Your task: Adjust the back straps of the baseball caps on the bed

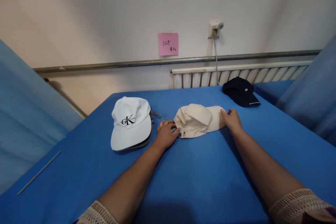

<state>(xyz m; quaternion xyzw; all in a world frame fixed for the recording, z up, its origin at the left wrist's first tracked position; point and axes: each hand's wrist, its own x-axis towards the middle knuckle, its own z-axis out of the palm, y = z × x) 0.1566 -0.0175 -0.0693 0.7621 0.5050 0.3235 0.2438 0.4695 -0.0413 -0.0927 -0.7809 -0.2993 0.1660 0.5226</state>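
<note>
A cream baseball cap (195, 119) lies on its side on the blue sheet, its brim pointing right and its strap end with a metal buckle at the left. My left hand (167, 133) grips the strap end, fingers partly tucked behind it. The brim's outer edge is pinched between thumb and fingers of my right hand (231, 119). Left of my left hand sits a white cap (131, 120) with black "CK" lettering, stacked on a dark grey cap (151, 117) that shows only along its edge. A navy cap (240, 91) rests at the back right.
The blue-covered table (199, 178) meets a wall with a metal rail (141, 63) and a white radiator (199, 77). A thin stick (39, 172) lies at left. Blue curtains (23, 119) hang on both sides. A pink note (168, 44) and a plugged socket (214, 30) are above.
</note>
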